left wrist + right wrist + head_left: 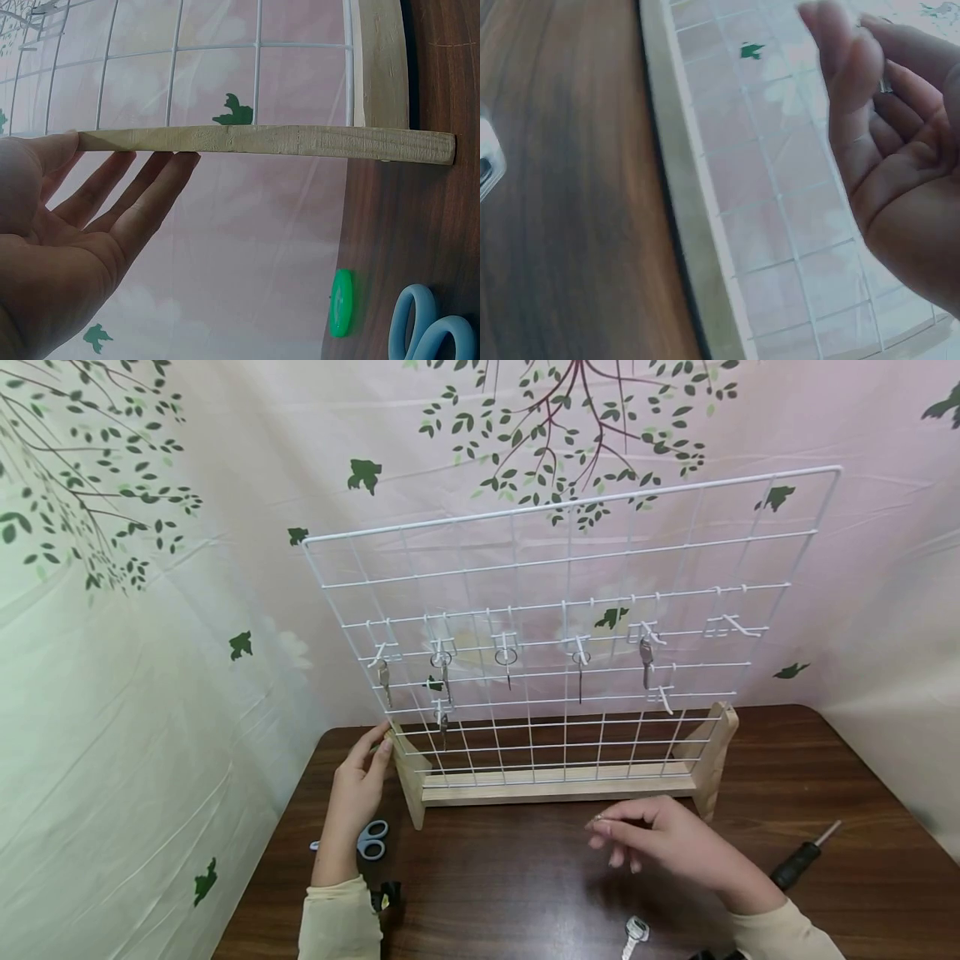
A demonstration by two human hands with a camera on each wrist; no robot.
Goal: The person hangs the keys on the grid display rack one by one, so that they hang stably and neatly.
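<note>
A white wire grid rack stands on a wooden base, with several keys hanging from its hooks, such as the key toward the right. My left hand grips the upper part of the rack's left wooden side panel, thumb on one side and fingers on the other. In front of the base, my right hand pinches a small metal key between thumb and forefinger. Most of that key is hidden by the fingers. Another key lies on the table below.
Blue-handled scissors lie at the left, near a green round object. A screwdriver with a black handle rests at the right. Two white hooks on the right, such as the upper hook, bear no key. A printed cloth hangs behind the table.
</note>
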